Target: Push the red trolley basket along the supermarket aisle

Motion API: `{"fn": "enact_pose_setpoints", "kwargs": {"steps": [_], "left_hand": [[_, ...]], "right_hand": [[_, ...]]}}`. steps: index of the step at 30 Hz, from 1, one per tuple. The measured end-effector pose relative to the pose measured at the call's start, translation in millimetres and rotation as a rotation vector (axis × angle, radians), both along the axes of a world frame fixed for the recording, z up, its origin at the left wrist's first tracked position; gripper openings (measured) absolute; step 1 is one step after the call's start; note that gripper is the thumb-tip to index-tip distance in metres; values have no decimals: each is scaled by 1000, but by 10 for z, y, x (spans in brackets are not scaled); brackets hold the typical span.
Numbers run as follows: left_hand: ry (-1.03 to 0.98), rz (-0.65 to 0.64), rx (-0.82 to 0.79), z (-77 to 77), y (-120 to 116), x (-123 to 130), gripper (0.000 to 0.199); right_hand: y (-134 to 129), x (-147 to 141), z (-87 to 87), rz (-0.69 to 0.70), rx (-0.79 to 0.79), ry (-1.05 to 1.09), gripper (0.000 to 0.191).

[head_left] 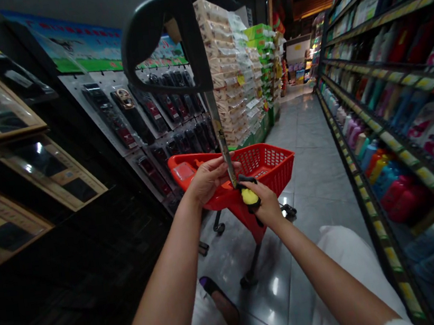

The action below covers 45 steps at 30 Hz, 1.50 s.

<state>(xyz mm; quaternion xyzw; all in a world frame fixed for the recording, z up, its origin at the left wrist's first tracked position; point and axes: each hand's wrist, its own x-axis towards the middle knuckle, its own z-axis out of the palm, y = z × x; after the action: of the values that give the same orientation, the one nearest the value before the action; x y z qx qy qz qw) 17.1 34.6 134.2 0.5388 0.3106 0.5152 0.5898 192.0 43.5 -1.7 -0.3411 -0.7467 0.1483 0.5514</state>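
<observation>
A red plastic shopping cart (278, 170) with a perforated basket stands in front of me. From it rises a narrow silver pole (216, 122), topped by a black loop handle (197, 42). My left hand (213, 176) is curled around the lower pole, thumb in front and fingertips showing beyond it. My right hand (265, 198) grips a black and yellow tape measure (249, 196) at the foot of the pole, just right of my left hand. Whether any blade is drawn out along the pole, I cannot tell.
Left of the cart, packaged belts (150, 110) hang on a white board, beside dark shelves with boxed goods (40, 159). Stacked cartons (224, 71) line the aisle farther on. Shelves of bottles (389, 108) run along the right. Grey tiled floor (310, 171) lies between.
</observation>
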Motion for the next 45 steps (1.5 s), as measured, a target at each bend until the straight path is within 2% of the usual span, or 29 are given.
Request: {"fn": "enact_pose_setpoints", "kwargs": {"steps": [2,5,7,12,15,18,22,25,27,29,31,35,38,41,43,45], "left_hand": [[1,3,-1,3,-2,10,39],[7,9,-5,7,-3,19,40],[7,8,-8,7,-2,20,39],[4,-3,6,4,-1,8,37],[16,-7,10,-3,6,9,39],[44,-25,4,-11,24,26,40],[89,-109,-35,-11,45,70,42],[94,-133,-35,-8,51,104,42],[94,-131,-32,-7,54,124,43],[98,-123,-31,-5,59,148,44],[102,-113,-35,-2,67,180,44],[100,-75,-33,-2,94,284,46],[101,-37,-27,-10,123,383,49],[97,-17,-24,-14,153,487,51],[89,-12,-24,-14,171,553,52],[79,-8,-23,-14,188,611,52]], "right_hand": [[36,37,-67,-33,-11,3,63],[129,37,-142,-210,-107,49,63],[132,-34,-148,-271,-143,100,63],[-94,-199,-184,-150,-40,113,64],[-219,-208,-253,-184,-75,125,70],[-329,-294,-250,-252,-113,167,78],[-461,-511,-282,-191,14,139,81],[-460,-588,-523,-256,9,192,76],[-428,-601,-705,-361,-99,276,74],[-406,-618,-786,-426,-201,344,74],[-405,-652,-729,-415,-224,357,75],[-398,-705,-536,-353,-165,341,78],[-348,-673,-682,-376,-200,380,78],[-298,-617,-900,-410,-343,484,75],[-285,-595,-903,-378,-366,533,75],[-281,-587,-802,-318,-301,526,79]]}}
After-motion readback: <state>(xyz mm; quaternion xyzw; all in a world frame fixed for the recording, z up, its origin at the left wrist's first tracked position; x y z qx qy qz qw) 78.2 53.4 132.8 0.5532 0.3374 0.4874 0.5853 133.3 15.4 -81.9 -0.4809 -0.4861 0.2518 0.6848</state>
